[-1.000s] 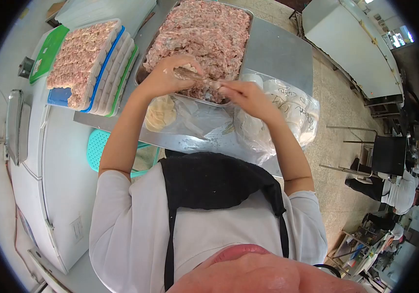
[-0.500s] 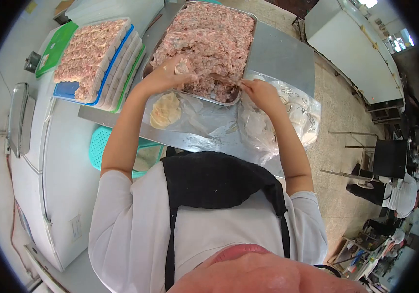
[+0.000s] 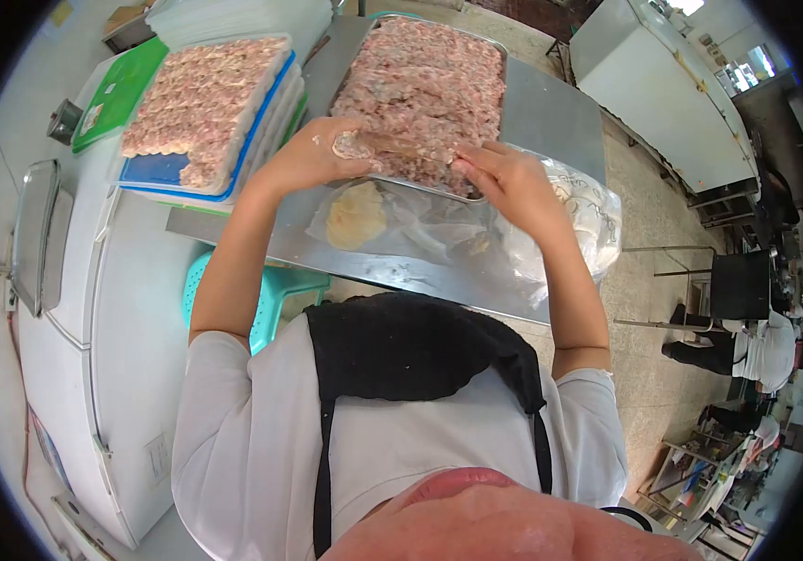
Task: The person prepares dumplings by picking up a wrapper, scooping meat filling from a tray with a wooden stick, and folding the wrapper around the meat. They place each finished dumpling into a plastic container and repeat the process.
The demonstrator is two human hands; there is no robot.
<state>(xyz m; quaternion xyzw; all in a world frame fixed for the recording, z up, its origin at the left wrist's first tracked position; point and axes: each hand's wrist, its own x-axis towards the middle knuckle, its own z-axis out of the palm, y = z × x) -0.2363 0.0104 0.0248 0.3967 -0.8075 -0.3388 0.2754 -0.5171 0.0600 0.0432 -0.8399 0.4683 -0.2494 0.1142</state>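
My left hand is closed around a small round dumpling wrapper with meat filling, at the front left corner of a metal tray. Ground meat mixture fills that tray. In my right hand is a flat spatula, gripped at its right end. The blade points left and reaches the filled wrapper. A stack of round yellowish wrappers lies on clear plastic just below my left hand. Under my right wrist sits a plastic bag with handwriting on it.
To the left, stacked plastic containers carry rows of filled dumplings on a blue lid. A green lid leans behind them. A turquoise stool stands below the metal table. Other people are far right.
The spatula has come up out of the meat to the wrapper in my left hand. Both hands sit closer together, and the camera view has shifted slightly.
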